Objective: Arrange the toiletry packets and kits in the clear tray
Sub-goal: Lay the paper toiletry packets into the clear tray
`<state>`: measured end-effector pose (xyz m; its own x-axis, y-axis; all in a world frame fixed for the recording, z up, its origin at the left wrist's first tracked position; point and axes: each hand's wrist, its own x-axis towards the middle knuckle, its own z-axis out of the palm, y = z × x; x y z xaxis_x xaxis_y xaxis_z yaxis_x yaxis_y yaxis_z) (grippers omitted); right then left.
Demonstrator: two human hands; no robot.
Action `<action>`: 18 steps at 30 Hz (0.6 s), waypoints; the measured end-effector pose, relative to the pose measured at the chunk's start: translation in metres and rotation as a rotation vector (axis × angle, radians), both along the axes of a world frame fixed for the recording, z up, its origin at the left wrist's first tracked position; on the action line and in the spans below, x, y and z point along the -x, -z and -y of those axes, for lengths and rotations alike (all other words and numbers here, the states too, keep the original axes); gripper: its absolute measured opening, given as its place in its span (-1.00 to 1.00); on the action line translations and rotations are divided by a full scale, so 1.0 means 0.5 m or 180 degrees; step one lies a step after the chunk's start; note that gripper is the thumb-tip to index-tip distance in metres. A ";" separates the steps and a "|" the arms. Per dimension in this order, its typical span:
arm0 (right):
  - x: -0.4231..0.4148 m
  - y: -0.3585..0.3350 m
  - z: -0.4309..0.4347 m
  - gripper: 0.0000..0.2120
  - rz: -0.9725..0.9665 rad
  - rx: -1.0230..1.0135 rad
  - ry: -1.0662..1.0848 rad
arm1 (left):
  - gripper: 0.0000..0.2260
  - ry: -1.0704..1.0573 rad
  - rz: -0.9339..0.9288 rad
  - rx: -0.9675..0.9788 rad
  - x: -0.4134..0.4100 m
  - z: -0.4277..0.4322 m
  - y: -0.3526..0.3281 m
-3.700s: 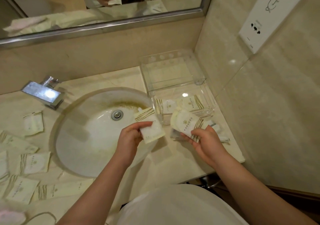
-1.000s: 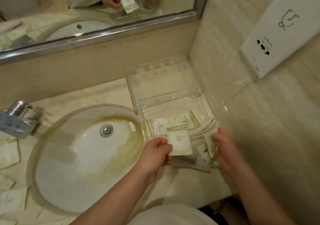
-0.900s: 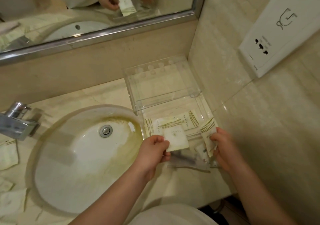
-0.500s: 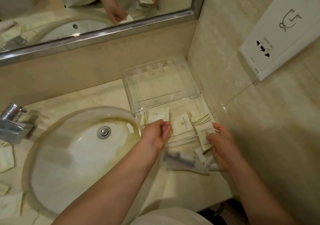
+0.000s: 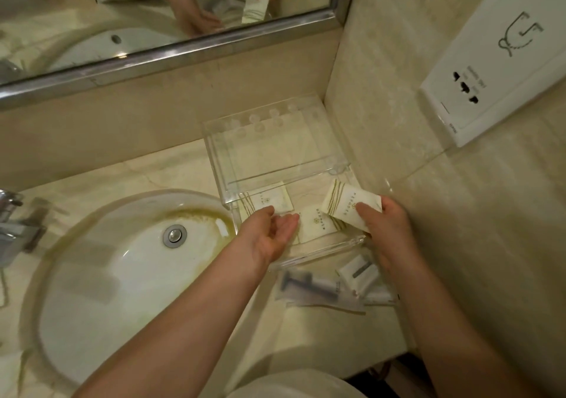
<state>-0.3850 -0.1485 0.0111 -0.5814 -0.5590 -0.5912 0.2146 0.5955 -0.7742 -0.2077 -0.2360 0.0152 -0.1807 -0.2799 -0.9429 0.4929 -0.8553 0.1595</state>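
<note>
Since half a second ago the left hand (image 5: 269, 235) has let go of its packet and drawn back a little, while the right hand (image 5: 386, 229) has carried the held packet (image 5: 346, 204) farther in over the tray's right side. Across the pale counter (image 5: 171, 171), the sink (image 5: 122, 275) fills the left, with the faucet (image 5: 15, 229) at the left edge and the mirror (image 5: 122, 14) on the far wall. On the right wall hangs a white socket panel (image 5: 496, 60). In the far right corner stands the clear tray (image 5: 275, 152), its far part bare. The left packet (image 5: 269, 198) lies flat in the tray's near left, and the middle packet (image 5: 317, 224) lies just right of it. The left hand's fingers are relaxed and loose, tips at the left packet's near edge, gripping nothing. The right hand pinches the held packet between thumb and fingers, tilted above the middle packet. Near the tray, on the counter, lie a razor kit (image 5: 309, 287) and, to its right, a small kit (image 5: 360, 273).
</note>
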 end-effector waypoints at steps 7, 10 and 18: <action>-0.013 -0.004 -0.006 -0.73 -0.0147 0.0113 0.0209 | -0.86 0.3685 0.2422 0.3316 0.054 -0.035 0.016; -0.025 -0.014 -0.017 -0.71 -0.0254 0.0250 0.0368 | -0.75 0.5167 0.3208 0.3923 0.111 -0.014 0.043; -0.067 -0.068 -0.074 -0.73 -0.1122 0.1061 0.0816 | -0.94 0.4991 0.2691 0.3705 0.134 0.036 0.017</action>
